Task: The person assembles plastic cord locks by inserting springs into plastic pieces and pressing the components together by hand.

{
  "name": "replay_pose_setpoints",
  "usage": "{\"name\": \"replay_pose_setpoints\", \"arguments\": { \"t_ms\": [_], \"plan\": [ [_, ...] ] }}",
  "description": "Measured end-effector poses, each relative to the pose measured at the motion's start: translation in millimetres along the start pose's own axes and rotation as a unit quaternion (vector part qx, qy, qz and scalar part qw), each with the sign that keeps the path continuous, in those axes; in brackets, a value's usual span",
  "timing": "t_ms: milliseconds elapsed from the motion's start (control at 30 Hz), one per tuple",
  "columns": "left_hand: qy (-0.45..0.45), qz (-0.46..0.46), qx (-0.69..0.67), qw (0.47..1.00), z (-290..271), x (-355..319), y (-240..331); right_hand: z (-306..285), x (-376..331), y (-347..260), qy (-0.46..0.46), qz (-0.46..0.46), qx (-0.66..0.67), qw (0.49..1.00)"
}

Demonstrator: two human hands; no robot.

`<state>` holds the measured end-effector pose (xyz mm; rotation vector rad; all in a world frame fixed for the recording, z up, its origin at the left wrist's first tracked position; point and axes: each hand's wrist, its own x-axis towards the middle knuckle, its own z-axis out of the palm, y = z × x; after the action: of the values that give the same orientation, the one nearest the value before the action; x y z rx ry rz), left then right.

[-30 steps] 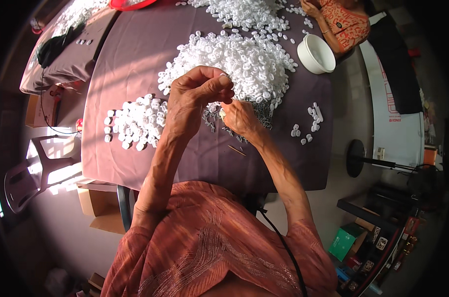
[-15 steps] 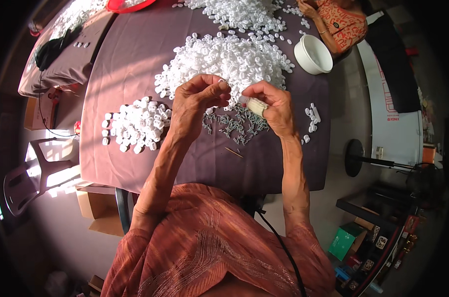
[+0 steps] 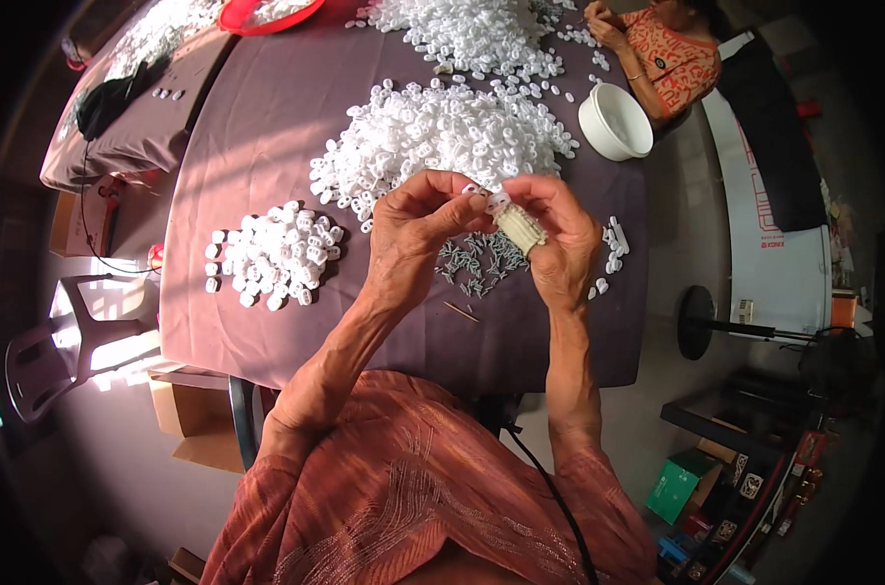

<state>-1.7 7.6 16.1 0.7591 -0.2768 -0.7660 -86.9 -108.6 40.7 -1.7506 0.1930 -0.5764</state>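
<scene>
Both hands meet over the table in front of the large pile of small white oval plastic pieces (image 3: 442, 132). My left hand (image 3: 408, 234) pinches a small white plastic piece (image 3: 474, 191) between thumb and fingertips. Against it, my right hand (image 3: 567, 234) grips another small white piece (image 3: 499, 201); whether the two are joined I cannot tell. A cream ribbed wrap (image 3: 520, 229) lies along my right thumb and seems to cover it. Small grey-green screw-like pins (image 3: 477, 265) lie loose beneath the hands, partly hidden by them. A thin wooden stick (image 3: 461, 312) lies nearer me.
Thicker white pieces (image 3: 282, 255) form a smaller pile at left. Several white pieces (image 3: 613, 249) lie by the table's right edge. A white tub (image 3: 614, 122) stands far right, near a co-worker (image 3: 662, 58). A red tray (image 3: 267, 15) sits at the far left.
My hands have come together and nearer to me. The white piece in the left fingertips now meets the one in the right. The view has shifted slightly.
</scene>
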Motion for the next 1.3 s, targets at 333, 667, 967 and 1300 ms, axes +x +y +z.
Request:
{"name": "replay_pose_setpoints", "arguments": {
  "t_ms": [333, 667, 967, 1300],
  "plan": [
    [0.011, 0.026, -0.016, 0.999, 10.7, -4.3, -0.5, 16.6, -8.6, 2.6, 0.115, -0.095, 0.036, 0.988],
    [-0.011, -0.015, 0.025, 1.0, 15.6, -5.3, 6.1, -8.8, 3.4, -16.8, 0.058, 0.024, 0.086, 0.994],
    [-0.018, -0.009, 0.028, 0.999, 24.7, -3.6, 8.1, -15.1, 10.8, -21.5, 0.035, 0.035, 0.099, 0.994],
    [-0.019, -0.014, 0.05, 0.998, 24.5, -3.3, 10.6, -14.3, 13.0, -27.2, 0.022, 0.018, 0.047, 0.999]
  ]
}}
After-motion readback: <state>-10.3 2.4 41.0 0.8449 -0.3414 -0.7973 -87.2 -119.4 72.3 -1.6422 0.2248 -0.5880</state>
